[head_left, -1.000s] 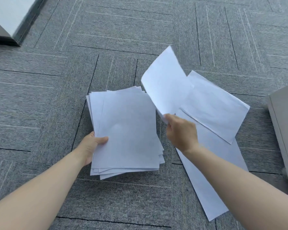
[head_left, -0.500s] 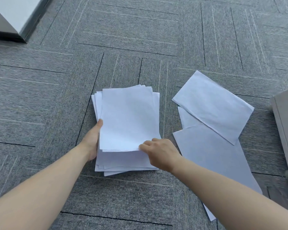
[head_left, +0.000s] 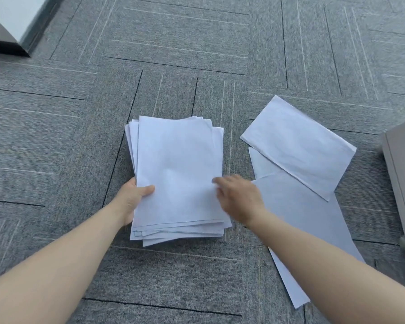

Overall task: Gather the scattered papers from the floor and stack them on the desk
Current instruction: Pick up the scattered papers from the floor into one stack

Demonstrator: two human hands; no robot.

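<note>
Gripping the gathered stack (head_left: 178, 174) at its left edge, the left hand (head_left: 131, 199) is seen in the head view with thumb on top and fingers curled beneath. The right hand (head_left: 237, 198) is blurred at the stack's right edge; whether its fingers are apart or closed cannot be told. The stack lies on the grey carpet floor (head_left: 80, 136), its white sheets fanned and unaligned at the near corners. Three loose sheets (head_left: 297, 146) remain overlapped just to the right, one partly hidden under the forearm. Slippage is judged likely if the uneven stack is lifted one-handed, and lower sheets could be creased. No table is in view.
</note>
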